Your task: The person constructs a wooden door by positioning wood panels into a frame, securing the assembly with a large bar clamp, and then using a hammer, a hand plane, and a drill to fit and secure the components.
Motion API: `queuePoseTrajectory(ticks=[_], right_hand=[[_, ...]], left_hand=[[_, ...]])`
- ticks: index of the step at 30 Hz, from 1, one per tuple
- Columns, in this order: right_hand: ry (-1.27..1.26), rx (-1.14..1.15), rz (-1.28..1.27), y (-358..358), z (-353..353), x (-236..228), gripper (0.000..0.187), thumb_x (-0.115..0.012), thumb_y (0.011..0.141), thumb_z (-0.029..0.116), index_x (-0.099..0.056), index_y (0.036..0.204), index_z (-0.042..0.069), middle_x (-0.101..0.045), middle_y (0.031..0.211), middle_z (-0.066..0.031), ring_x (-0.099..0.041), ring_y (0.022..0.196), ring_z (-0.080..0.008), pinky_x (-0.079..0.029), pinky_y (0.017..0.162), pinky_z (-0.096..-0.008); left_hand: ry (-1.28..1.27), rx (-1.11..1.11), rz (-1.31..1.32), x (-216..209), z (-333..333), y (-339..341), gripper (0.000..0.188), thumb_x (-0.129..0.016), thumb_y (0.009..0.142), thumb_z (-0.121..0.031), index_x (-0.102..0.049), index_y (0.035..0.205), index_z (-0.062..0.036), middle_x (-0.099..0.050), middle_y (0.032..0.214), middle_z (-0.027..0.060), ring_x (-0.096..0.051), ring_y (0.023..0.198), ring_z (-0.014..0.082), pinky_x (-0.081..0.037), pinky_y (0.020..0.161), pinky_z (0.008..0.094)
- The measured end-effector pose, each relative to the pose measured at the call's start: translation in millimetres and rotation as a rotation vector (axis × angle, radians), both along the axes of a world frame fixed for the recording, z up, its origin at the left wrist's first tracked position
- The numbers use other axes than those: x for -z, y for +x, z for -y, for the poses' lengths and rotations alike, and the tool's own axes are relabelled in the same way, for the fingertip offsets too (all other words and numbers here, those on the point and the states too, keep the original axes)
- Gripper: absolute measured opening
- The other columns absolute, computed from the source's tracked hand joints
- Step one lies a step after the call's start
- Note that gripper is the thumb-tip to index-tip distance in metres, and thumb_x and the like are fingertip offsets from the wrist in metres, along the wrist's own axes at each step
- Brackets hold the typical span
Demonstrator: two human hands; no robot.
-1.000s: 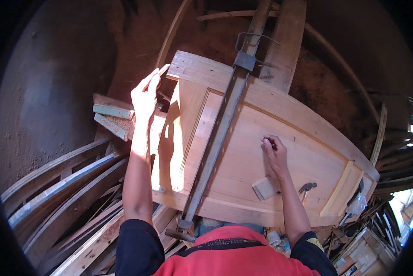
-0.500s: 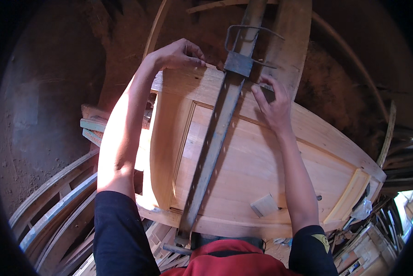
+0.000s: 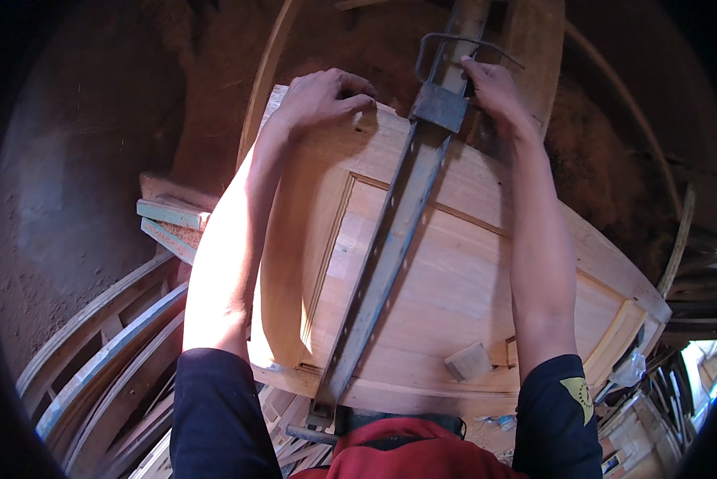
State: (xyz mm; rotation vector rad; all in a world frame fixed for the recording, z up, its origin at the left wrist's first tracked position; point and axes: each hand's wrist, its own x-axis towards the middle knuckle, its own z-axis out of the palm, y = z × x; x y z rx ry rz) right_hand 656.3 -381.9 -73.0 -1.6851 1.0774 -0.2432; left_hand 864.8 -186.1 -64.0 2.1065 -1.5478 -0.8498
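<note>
A long metal bar clamp (image 3: 390, 231) lies across a pale, curved wooden door-like panel (image 3: 422, 295), running from near my body to beyond the panel's far edge. My left hand (image 3: 320, 100) is at the panel's far left corner, its fingers bent over the far edge and its thumb on the near side. Beside the clamp's sliding block (image 3: 440, 108), my right hand (image 3: 498, 92) is closed at the right side of the bar, just below a bent metal rod (image 3: 427, 57). Some of its fingertips are hidden.
A small wood block (image 3: 468, 362) lies on the panel's near part. Curved wooden frames (image 3: 111, 343) lean at the lower left. A wide board (image 3: 534, 48) extends beyond the clamp's far end. Scrap wood (image 3: 638, 431) is piled at the lower right.
My right hand has moved up from the panel's edge to the clamp, closing at its side. The left hand has settled lower over the panel's edge. The view has shifted slightly.
</note>
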Motion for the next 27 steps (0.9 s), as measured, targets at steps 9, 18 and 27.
queuePoseTrajectory(ticks=[9,18,27], right_hand=[[-0.394,0.099,-0.236,35.1,18.5,30.0,0.057,-0.045,0.096,0.041,-0.067,0.096,-0.012,-0.062,0.108,-0.0371,-0.059,0.110,-0.0491,-0.045,0.097,-0.0513],[-0.490,0.011,-0.229,26.5,29.8,15.1,0.056,-0.044,0.096,0.041,-0.066,0.091,-0.010,-0.065,0.092,-0.0346,-0.062,0.098,-0.0493,-0.047,0.088,-0.0494],[-0.626,0.203,0.099,-27.9,-38.5,-5.7,0.037,-0.055,0.095,0.033,-0.065,0.109,0.001,-0.066,0.105,-0.0214,-0.060,0.102,-0.0389,-0.046,0.093,-0.0459]], left_hand=[[-0.037,-0.042,0.021,-2.0,-2.3,-4.1,0.033,-0.061,0.084,-0.042,-0.078,0.103,-0.0196,-0.075,0.098,0.0056,-0.070,0.094,0.0268,-0.052,0.086,0.0368],[0.046,0.075,-0.036,-7.9,12.7,1.5,0.034,-0.063,0.085,-0.039,-0.076,0.109,-0.0201,-0.074,0.106,0.0087,-0.068,0.100,0.0285,-0.051,0.090,0.0365],[0.332,0.241,-0.358,0.2,49.0,16.6,0.026,-0.072,0.088,-0.025,-0.076,0.108,-0.0089,-0.075,0.098,0.0059,-0.064,0.087,0.0134,-0.050,0.083,0.0306]])
